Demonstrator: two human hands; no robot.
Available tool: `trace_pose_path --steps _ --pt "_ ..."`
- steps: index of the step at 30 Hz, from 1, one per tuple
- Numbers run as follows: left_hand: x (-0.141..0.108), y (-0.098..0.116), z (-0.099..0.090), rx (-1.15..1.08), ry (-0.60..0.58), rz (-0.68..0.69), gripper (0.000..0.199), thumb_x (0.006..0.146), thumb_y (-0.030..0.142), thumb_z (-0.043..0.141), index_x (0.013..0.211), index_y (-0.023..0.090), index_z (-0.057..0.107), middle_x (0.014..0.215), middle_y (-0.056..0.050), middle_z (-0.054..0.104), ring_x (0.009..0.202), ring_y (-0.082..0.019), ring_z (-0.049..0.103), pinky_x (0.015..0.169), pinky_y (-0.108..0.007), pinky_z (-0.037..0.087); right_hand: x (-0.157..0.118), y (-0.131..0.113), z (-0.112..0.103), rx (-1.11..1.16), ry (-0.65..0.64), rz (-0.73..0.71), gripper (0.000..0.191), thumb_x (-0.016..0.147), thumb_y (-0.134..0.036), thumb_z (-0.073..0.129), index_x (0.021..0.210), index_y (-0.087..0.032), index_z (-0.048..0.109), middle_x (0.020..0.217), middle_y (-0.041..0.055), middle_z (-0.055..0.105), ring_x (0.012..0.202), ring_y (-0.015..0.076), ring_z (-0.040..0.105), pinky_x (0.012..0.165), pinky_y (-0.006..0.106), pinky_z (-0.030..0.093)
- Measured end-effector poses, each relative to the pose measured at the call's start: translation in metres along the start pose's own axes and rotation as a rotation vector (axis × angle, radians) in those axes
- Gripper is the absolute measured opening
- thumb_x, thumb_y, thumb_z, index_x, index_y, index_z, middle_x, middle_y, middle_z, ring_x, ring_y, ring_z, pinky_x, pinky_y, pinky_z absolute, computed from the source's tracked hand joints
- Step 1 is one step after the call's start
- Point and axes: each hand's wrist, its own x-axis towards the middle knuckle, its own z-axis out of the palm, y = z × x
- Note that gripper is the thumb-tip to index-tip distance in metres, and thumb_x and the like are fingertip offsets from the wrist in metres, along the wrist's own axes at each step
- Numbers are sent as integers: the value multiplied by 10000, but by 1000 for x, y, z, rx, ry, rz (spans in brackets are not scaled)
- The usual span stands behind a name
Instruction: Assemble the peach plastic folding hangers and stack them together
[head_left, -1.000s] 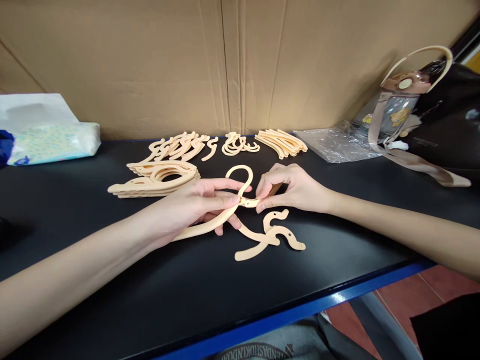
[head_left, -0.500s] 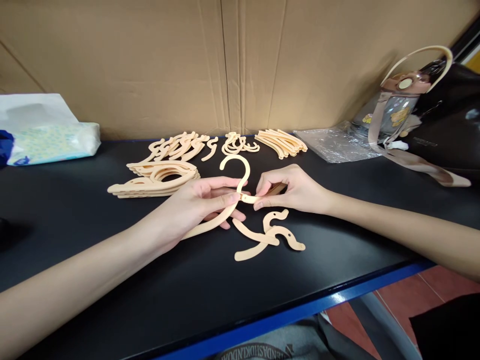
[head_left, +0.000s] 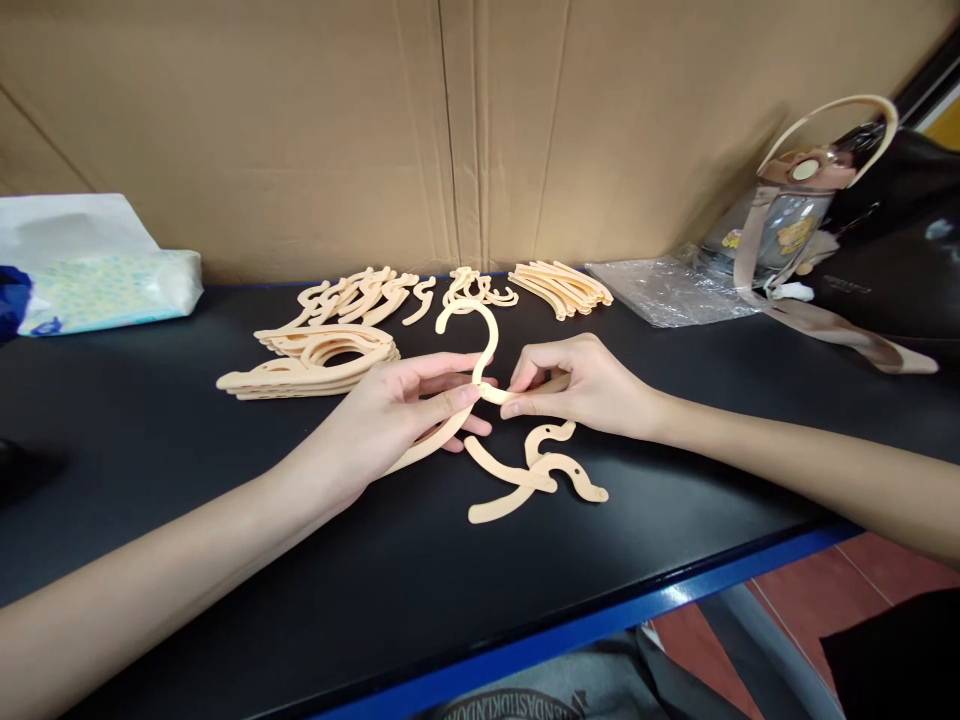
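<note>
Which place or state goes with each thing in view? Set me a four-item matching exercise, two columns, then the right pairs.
Things
1. Drink bottle
2. Curved hook
3. Tissue pack
4. Loose curved pieces

Places and states
A. At the far left of the picture, mostly white
B. Overlapping on the black table, nearer the camera than the right hand
C. At the right side, with a pale handle arched above its lid
D. Sticking up from the left hand

Pairs: 1-C, 2-D, 3-A, 4-B

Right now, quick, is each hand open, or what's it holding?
Left hand: closed, holding the hooked beige piece.
Right hand: closed, pinching the beige strip that meets it.
</note>
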Motion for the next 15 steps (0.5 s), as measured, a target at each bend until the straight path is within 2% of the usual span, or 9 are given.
trace_pose_path --steps 4,9,12,15 --pt "2 -4 -3 59 -5 43 440 843 320 680 1268 245 592 1179 -65 687 874 -201 718 664 -228 592 1 1 2 -18 36 8 241 789 -364 729 726 -151 636 701 1 659 579 99 536 516 217 366" --pt "3 -6 -5 195 -20 95 421 868 327 627 1271 217 579 1251 -55 644 968 -206 683 705 -244 576 6 14 -6 -51 195 76 269 782 -371 710 697 -161 565 673 -4 627 548 101 520 503 227 380" --pt "-1 -4 -5 333 29 116 359 877 354 598 1210 222 626 1191 -27 670 982 -210 652 725 -255 547 8 20 -15 -103 243 148 274 756 -361 717 660 -164 552 650 -5 619 550 112 534 516 241 394" --pt "-6 -3 -6 523 114 152 342 885 408 572 1186 263 650 1088 0 699 933 -218 623 761 -286 498 8 18 -24 -281 239 177 236 749 -325 711 635 -165 581 690 2 634 581 119 535 555 261 389"
